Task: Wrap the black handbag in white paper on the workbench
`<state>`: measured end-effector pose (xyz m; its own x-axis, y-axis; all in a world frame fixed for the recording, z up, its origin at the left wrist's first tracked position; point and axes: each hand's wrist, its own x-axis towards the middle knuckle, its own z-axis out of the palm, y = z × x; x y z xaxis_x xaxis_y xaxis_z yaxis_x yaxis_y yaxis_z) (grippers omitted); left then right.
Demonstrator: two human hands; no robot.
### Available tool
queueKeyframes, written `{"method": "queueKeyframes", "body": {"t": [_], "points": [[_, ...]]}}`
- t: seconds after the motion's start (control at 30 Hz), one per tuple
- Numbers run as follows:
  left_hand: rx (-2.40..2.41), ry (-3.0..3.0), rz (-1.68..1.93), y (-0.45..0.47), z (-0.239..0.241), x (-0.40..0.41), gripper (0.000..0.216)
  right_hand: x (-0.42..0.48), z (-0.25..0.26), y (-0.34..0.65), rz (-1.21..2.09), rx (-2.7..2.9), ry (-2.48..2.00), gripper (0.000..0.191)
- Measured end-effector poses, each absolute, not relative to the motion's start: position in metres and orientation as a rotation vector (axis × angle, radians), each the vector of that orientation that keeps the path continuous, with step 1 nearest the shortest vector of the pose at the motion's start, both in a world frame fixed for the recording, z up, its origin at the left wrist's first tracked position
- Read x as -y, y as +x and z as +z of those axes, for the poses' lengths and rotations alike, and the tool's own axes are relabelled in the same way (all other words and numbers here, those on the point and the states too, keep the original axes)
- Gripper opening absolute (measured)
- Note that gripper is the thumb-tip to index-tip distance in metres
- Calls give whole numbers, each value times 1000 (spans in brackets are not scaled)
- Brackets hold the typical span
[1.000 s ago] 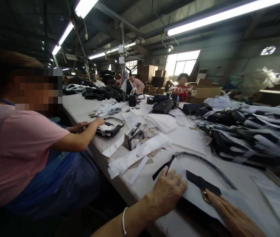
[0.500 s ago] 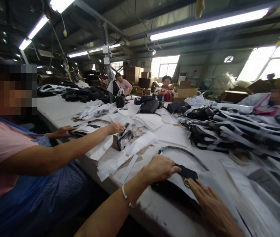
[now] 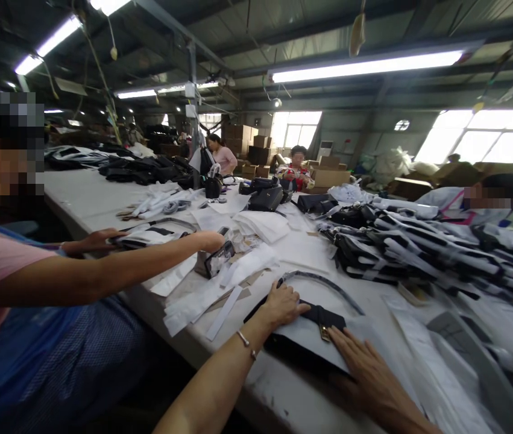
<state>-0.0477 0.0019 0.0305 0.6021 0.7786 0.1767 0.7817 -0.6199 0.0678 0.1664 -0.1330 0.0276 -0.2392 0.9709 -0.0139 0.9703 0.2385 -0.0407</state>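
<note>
The step in hand looks like pressing a whitish sheet [image 3: 299,330] flat over a black handbag [image 3: 299,357], which lies at the near edge of the bench [image 3: 75,196]. The right hand [image 3: 367,364] lies open, fingers straight, beside the gold clasp [image 3: 324,333]; the left hand [image 3: 282,306] bends over the bag's left end, its grip unclear. The next move seems to call for even pressure around the clasp. Rightward, a small tray [image 3: 412,301] holds something yellowish; a grey bin's [image 3: 453,330] contents are unclear.

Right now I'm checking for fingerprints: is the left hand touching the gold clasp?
Apart. The head view shows part of the dark flap between the left hand and the gold clasp.
</note>
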Motion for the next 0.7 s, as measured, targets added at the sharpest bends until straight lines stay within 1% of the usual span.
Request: {"method": "queueKeyframes", "body": {"t": [0.1,0.2,0.27,0.33,0.43,0.57,0.63,0.7], "points": [[1276,-2820,-307,-49,28,-2,38,127,69,159,203,2382,-1858,68],[1244,-2807,-359,-50,23,-3,41,111,103,143,225,2339,-1726,65],[1285,-2777,-407,-50,19,-5,44,98,108,133,204,2372,-1695,63],[1337,-2760,-440,-49,17,-6,47,86,94,130,163,2428,-1733,62],[1441,-2750,-482,-47,14,-6,52,75,45,141,84,2446,-1825,57],[1513,-2746,-537,-43,11,-6,60,71,-18,170,-156,2452,-1678,58],[1522,-2764,-528,-42,12,-6,62,72,-31,180,-254,2452,-1597,59],[1529,-2790,-482,-42,15,-8,61,73,-35,183,-283,2447,-1544,60]]}}
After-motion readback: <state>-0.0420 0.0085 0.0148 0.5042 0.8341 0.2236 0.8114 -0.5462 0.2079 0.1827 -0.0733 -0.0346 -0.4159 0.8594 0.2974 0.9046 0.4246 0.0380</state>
